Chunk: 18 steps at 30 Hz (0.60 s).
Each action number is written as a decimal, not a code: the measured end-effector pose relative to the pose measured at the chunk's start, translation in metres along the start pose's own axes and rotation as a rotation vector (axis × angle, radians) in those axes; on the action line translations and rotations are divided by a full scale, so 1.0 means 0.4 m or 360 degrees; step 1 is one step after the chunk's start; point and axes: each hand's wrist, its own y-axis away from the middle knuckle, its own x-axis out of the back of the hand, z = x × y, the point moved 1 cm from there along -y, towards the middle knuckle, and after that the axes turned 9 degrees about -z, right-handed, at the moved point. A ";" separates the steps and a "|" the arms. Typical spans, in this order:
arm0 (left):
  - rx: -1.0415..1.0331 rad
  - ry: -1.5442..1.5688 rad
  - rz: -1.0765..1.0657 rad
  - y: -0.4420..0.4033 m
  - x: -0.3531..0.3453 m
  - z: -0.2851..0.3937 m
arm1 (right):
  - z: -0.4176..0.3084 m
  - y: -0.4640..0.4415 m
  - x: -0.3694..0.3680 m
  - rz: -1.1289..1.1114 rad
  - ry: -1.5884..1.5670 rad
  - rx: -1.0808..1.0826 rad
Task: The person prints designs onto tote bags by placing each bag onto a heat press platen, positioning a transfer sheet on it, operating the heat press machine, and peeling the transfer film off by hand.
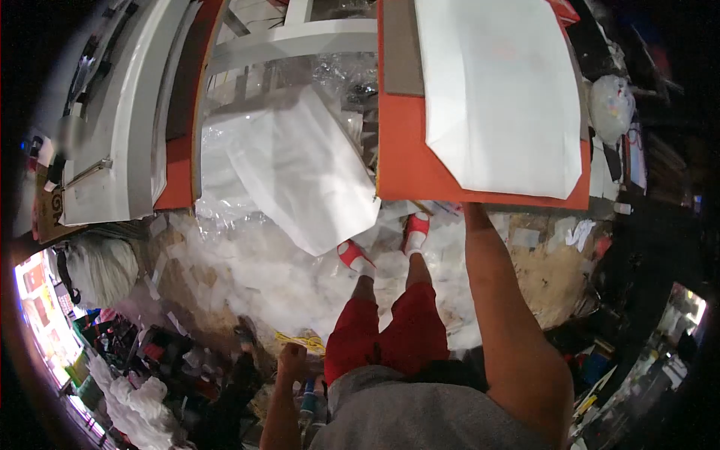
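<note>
My right arm reaches forward to the front edge of an orange-red board (409,161). My right hand (474,210) is at that edge, with its fingers hidden beneath the board. A large white sheet (502,97) with cut front corners lies on the board, overlapping a grey-brown piece (403,45). My left hand (292,363) hangs low beside my left thigh, fingers curled and nothing visible in them. Close to it is a yellow cord (300,341). Another white sheet (300,169) slants down in the gap between the boards, its lower end near my feet.
To the left stands a white panel (127,112) with another orange-red board (176,176). A white frame bar (300,39) crosses the gap. Clear plastic and scraps litter the floor (247,255). A stuffed clear bag (611,109) is at right; clutter (165,352) fills the lower left.
</note>
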 end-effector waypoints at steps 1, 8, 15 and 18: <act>-0.0197 -0.0253 -0.0044 0.019 0.008 -0.026 | 0.001 -0.005 0.001 0.0007 -0.0002 0.0001; 0.0176 0.0297 -0.0200 0.065 0.029 -0.089 | 0.002 -0.008 0.077 -0.0002 -0.0006 0.0083; -0.0104 0.0094 0.0065 0.006 0.022 0.069 | 0.017 0.031 0.202 -0.0083 -0.0088 0.0197; -0.0243 0.0279 0.0042 0.008 0.030 0.157 | 0.026 0.072 0.256 -0.0105 -0.0085 0.0219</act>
